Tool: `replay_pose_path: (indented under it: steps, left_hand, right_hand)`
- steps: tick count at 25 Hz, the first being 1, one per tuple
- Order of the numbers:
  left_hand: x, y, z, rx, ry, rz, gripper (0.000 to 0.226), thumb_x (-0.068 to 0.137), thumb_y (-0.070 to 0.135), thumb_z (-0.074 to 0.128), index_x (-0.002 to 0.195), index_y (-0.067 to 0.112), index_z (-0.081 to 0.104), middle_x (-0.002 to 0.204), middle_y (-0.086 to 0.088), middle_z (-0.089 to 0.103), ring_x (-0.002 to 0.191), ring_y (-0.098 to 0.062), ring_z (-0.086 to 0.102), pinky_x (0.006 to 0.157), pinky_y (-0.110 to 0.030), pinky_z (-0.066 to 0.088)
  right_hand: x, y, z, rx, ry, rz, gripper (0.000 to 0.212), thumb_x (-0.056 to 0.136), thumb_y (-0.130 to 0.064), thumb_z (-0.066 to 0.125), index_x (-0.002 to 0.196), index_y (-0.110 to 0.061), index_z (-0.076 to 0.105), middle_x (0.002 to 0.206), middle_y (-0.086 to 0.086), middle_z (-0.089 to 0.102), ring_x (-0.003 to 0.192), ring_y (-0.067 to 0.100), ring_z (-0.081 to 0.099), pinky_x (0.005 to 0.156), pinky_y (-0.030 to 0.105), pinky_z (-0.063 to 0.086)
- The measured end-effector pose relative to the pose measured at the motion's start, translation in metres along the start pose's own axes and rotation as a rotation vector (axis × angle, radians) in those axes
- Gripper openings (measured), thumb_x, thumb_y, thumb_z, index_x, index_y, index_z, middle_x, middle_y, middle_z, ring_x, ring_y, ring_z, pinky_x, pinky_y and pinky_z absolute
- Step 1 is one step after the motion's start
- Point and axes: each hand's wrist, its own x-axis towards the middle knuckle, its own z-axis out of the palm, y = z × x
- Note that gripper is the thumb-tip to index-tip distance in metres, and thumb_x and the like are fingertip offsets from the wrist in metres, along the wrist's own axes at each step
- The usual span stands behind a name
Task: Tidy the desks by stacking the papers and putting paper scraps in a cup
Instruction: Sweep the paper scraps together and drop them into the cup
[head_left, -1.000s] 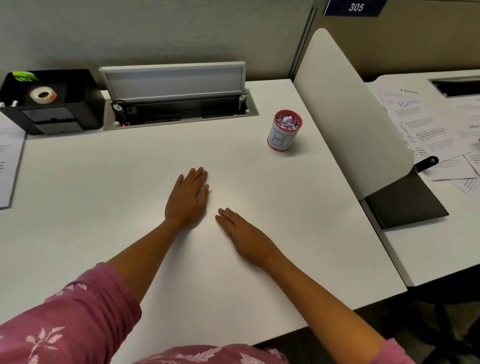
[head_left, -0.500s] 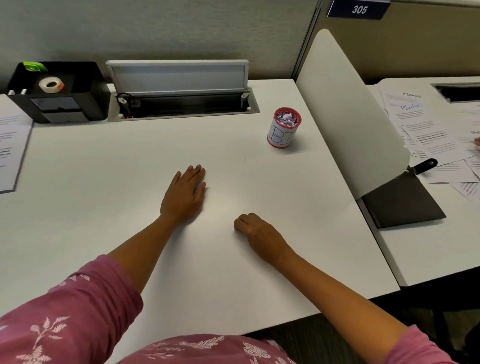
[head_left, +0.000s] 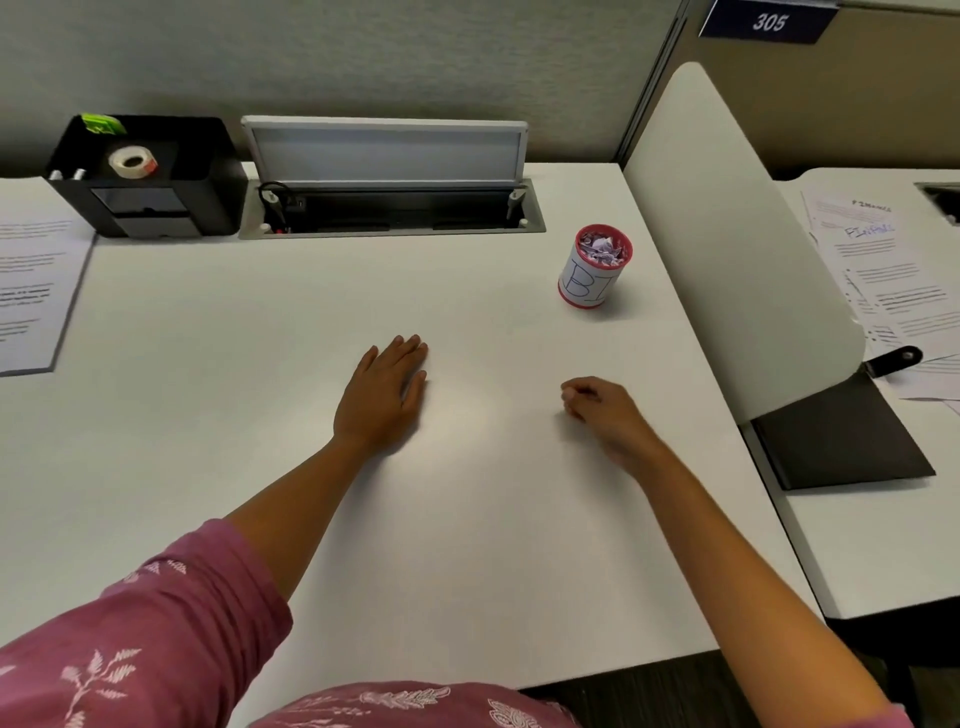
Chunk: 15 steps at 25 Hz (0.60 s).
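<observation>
Head view, looking down at both hands on the white counter (head_left: 260, 415). Left hand (head_left: 384, 395) lies flat, palm down, fingers straight and together, nothing under it that I can see. Right hand (head_left: 602, 410) is a bit blurry; its grip is narrow, fingers curled in toward the thumb. Can't tell if there's a tiny scrap pinched in there or nothing at all, since the fingertips hide it.

Past the right hand, near the counter's right edge, stands the cup (head_left: 595, 267), red rim, white wrap with blue letters on it ("BI" is all I can read, the rest wraps out of sight). It's stuffed with crumpled paper scraps (head_left: 602, 247) up to the rim.

Just beside the cup is a white divider panel (head_left: 727, 234) standing up, and it blocks part of the neighbouring counter (head_left: 857, 545). Over there are loose papers (head_left: 883, 270), overlapping, cut off by the frame edge, text too small to read apart from some blue handwriting.

Far left edge has a paper stack (head_left: 31, 291), also cut off. Behind it a black organizer (head_left: 156, 176) with a tape roll (head_left: 132, 161) on top. Open cable tray (head_left: 389, 208) along the back wall.
</observation>
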Motion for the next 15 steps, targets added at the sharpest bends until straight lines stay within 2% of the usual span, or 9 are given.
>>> replay_pose_path:
  steps: [3, 7, 9, 13, 15]
  left_hand:
    - [-0.001, 0.001, -0.001, -0.008, 0.008, -0.006, 0.046, 0.102, 0.034, 0.034, 0.147, 0.028, 0.041, 0.155, 0.014, 0.034, 0.146, -0.001, 0.02, 0.122, -0.03, 0.012]
    - [0.0, 0.001, 0.0, -0.016, 0.017, -0.016, 0.045, 0.102, 0.034, 0.036, 0.147, 0.029, 0.041, 0.154, 0.015, 0.035, 0.146, 0.001, 0.02, 0.122, -0.028, 0.011]
    - [0.001, 0.002, -0.001, -0.024, 0.02, -0.023, 0.045, 0.102, 0.035, 0.036, 0.147, 0.029, 0.041, 0.154, 0.016, 0.034, 0.145, 0.003, 0.018, 0.122, -0.028, 0.011]
    - [0.001, 0.003, -0.004, -0.025, 0.012, -0.02, 0.046, 0.102, 0.036, 0.036, 0.147, 0.03, 0.041, 0.155, 0.017, 0.033, 0.145, 0.004, 0.017, 0.122, -0.026, 0.01]
    - [0.001, 0.003, -0.004, -0.019, 0.01, -0.021, 0.046, 0.102, 0.036, 0.036, 0.147, 0.029, 0.041, 0.155, 0.017, 0.033, 0.146, 0.003, 0.018, 0.121, -0.026, 0.009]
  right_hand:
    - [0.035, -0.038, -0.024, 0.123, 0.085, 0.015, 0.016, 0.098, -0.005, 0.056, 0.111, -0.005, 0.064, 0.088, 0.003, 0.063, 0.08, 0.013, 0.057, 0.084, 0.023, 0.049]
    - [0.091, -0.084, -0.049, 0.118, 0.265, -0.078, 0.008, 0.095, -0.009, 0.061, 0.097, -0.014, 0.067, 0.087, 0.0, 0.066, 0.087, 0.017, 0.061, 0.096, 0.035, 0.052]
    - [0.114, -0.102, -0.056, 0.048, 0.344, -0.125, 0.006, 0.091, -0.014, 0.065, 0.09, -0.016, 0.07, 0.085, 0.001, 0.069, 0.084, 0.017, 0.063, 0.095, 0.038, 0.055]
    - [0.138, -0.126, -0.064, -0.169, 0.437, -0.197, 0.018, 0.091, -0.017, 0.065, 0.103, -0.009, 0.075, 0.093, 0.006, 0.072, 0.084, 0.015, 0.065, 0.082, 0.027, 0.054]
    - [0.143, -0.133, -0.067, -0.219, 0.42, -0.19, 0.019, 0.093, -0.016, 0.061, 0.104, -0.009, 0.075, 0.096, 0.008, 0.073, 0.087, 0.018, 0.067, 0.078, 0.026, 0.055]
